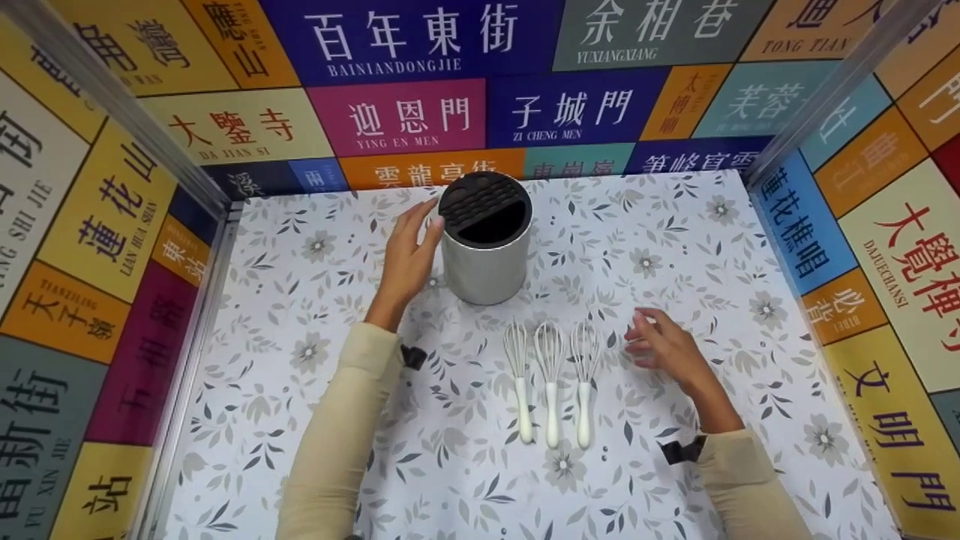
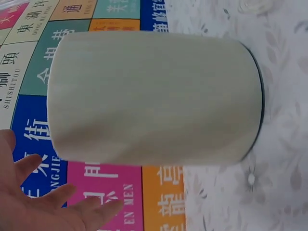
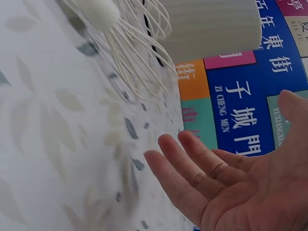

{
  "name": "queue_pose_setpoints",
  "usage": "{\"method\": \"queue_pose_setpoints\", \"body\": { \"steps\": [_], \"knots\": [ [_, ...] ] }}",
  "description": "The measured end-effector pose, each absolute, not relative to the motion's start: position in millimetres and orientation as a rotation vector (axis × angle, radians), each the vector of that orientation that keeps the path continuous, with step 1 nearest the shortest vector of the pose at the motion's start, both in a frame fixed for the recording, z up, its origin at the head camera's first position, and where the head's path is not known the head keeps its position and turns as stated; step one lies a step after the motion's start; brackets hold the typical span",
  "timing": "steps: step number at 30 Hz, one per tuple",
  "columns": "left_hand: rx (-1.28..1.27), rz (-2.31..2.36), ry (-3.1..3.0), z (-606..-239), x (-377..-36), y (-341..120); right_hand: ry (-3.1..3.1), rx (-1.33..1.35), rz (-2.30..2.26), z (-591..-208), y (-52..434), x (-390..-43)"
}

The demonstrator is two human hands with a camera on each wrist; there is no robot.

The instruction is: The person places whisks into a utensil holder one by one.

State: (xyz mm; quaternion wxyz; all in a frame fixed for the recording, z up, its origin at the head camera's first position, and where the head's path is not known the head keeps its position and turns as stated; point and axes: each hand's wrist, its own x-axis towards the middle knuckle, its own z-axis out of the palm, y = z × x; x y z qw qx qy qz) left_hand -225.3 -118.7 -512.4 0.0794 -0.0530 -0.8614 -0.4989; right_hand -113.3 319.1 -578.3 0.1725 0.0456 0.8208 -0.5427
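Note:
A light grey utensil holder [image 1: 486, 274] with a black slotted lid [image 1: 480, 202] stands upright toward the back of the table. Beside its left side is my left hand [image 1: 411, 251], fingers spread near the rim; in the left wrist view the holder's plain wall [image 2: 154, 96] fills the middle. Three white whisks lie in a row in front of the holder: a left whisk [image 1: 523, 405], a middle whisk [image 1: 552, 405] and a right whisk [image 1: 584, 405], wire heads pointing away from me. To their right hovers my right hand [image 1: 671, 349], fingers loosely bent and holding nothing.
The table [image 1: 300, 420] wears a white cover printed with grey leaves and flowers. Colourful sign-covered panels rise at the back [image 1: 420, 45], at the left [image 1: 45, 360] and at the right [image 1: 900, 300]. Metal posts stand at the back corners.

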Motion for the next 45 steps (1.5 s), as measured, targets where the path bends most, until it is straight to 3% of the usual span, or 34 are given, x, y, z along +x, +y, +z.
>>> {"method": "queue_pose_setpoints", "body": {
  "steps": [7, 23, 45],
  "knots": [
    [-0.164, -1.583, -2.564, -519, -239, -103, 2.056, 0.324, -1.592, -598, 308, -101],
    [-0.152, -1.771, -2.453, -537, -242, -99, 1.975, 0.482, -1.516, -620, 271, -85],
    [-0.128, -1.8, -2.439, -538, -242, -98, 2.019, 0.496, -1.587, -626, 255, -82]
  ]
}}
